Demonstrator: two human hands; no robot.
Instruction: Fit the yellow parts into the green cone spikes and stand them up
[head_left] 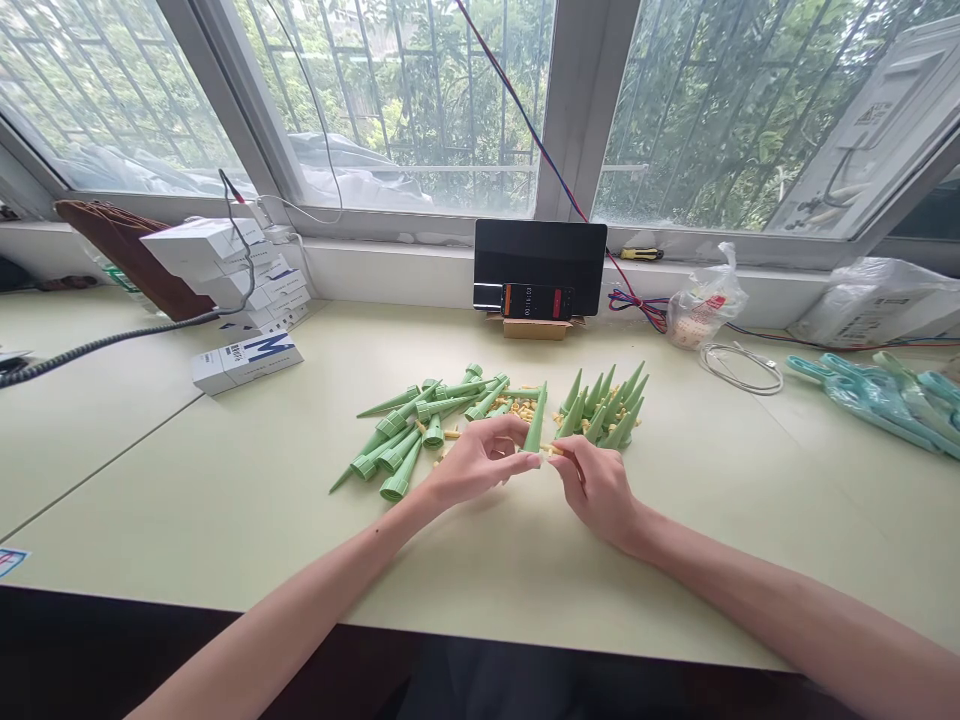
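Note:
My left hand (476,458) is closed on a green watering spike (535,422), its pointed end up. Fingers cover part of the spike's wide lower end. Close beside it, my right hand (598,488) pinches a small yellow plastic piece (553,449) near the base of the spike; whether the two parts touch, I cannot tell. Left of my hands lies a loose heap of green spikes (405,470) with ribbed collars. Behind my left hand are small yellow pieces (525,411), partly hidden. Beyond my right hand, several green spikes (600,405) stand point up in a cluster, with bits of yellow low among them.
A phone (536,301) leans against a dark tablet (540,255) at the back. White boxes (247,362) are at the left, near a coiled black cord (112,345). On the right are a tied plastic bag (705,305), a white cable (742,370) and wrapped teal items (885,395).

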